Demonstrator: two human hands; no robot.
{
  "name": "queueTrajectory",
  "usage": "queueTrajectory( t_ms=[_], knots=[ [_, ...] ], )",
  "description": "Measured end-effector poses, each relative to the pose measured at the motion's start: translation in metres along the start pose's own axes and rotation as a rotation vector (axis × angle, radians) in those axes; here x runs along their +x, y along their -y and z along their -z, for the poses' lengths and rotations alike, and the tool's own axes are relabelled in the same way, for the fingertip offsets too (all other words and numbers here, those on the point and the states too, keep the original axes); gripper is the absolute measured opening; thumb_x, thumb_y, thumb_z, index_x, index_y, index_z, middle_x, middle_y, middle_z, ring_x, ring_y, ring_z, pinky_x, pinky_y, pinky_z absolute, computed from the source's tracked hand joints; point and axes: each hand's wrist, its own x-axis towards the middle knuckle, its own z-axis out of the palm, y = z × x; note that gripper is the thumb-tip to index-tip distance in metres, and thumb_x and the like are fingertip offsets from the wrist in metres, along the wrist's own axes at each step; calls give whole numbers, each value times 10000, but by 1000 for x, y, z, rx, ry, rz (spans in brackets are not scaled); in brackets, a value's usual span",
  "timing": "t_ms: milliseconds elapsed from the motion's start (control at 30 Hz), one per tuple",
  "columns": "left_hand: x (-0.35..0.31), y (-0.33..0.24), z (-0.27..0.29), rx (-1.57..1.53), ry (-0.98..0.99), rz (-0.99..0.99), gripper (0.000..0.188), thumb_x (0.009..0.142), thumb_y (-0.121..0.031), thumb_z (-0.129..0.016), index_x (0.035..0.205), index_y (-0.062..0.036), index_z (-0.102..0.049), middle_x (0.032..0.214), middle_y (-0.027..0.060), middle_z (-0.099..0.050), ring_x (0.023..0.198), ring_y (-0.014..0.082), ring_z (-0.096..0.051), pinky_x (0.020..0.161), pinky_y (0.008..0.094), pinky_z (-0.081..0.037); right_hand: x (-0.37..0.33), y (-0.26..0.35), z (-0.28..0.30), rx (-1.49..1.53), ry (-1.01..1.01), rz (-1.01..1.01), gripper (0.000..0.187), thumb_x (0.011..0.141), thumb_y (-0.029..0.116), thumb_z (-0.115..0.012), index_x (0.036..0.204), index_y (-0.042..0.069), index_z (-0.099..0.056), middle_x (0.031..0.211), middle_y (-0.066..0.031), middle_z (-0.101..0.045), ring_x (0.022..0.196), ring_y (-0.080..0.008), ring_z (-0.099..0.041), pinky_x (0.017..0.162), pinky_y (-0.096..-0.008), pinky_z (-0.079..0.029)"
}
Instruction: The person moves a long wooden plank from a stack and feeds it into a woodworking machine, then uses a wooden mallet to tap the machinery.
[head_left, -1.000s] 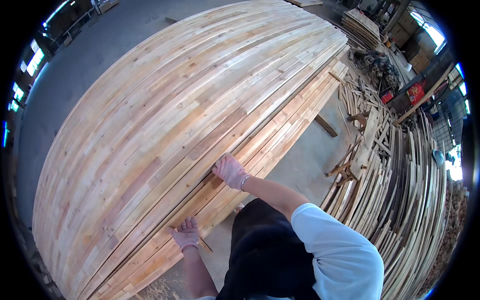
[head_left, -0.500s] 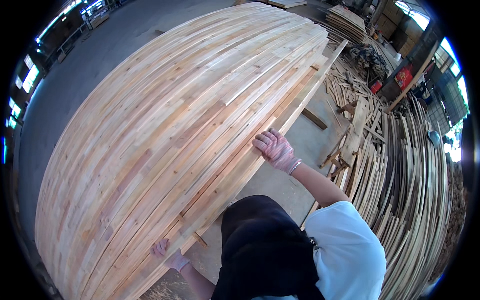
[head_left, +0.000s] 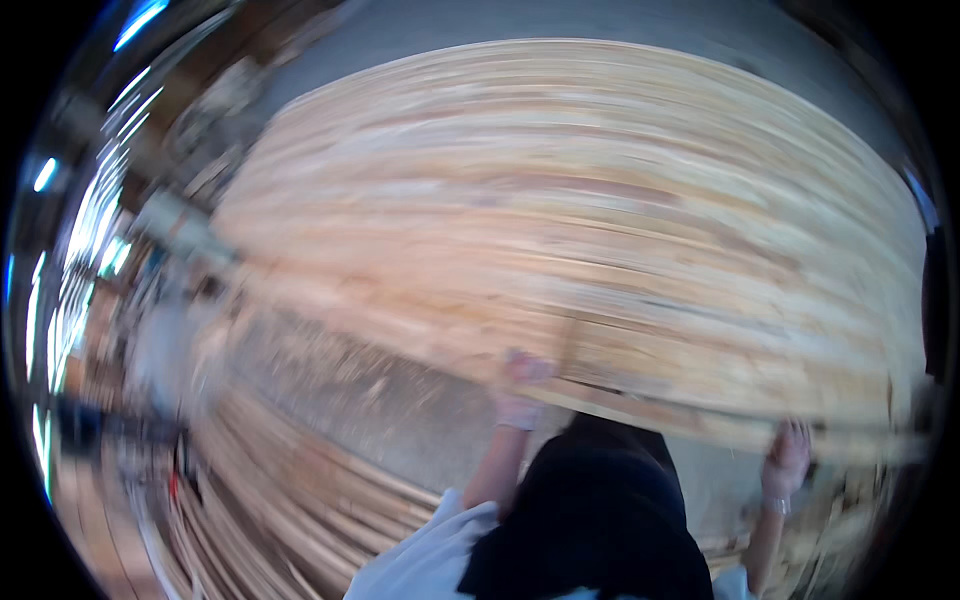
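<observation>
Though blur prevents telling whether your left hand (head_left: 523, 378) and right hand (head_left: 788, 458) grip it, a board (head_left: 700, 421) spans the near edge of the plank stack (head_left: 560, 200); probable step: positioning; next needs even support.

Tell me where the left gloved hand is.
In the head view, the left gloved hand is just below and slightly right of centre, by the near edge of the wood-strip panel, with the right hand farther right.
</observation>
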Motion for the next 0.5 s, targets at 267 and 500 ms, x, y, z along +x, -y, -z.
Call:
queueTrajectory(
  t_ms=[267, 500],
  knots=[
    [-65, -25, 6, -284, -59, -7, 251, 895, -362, -430, 784, -150, -507, 566, -34, -354, 538, 135, -354, 605, 309, -332, -19, 13, -5, 114, -56, 344, 324, 872, 382, -575, 964, 97, -698, 657, -48, -593, 565, -242, -583, 552, -432, -486],
    [-65, -4, 24, -362, -129, -18, 327, 867, -437, -459, 815, -123, -534, 587, -18, -418, 567, 174, -422, 617, 348, -391, -18, -7, -13, 32, 369, 265, 291, 848, 268, -605, 1079, 108, -678, 835, -139, -673, 634, -249, -620, 608, -423, -504]
  ],
)
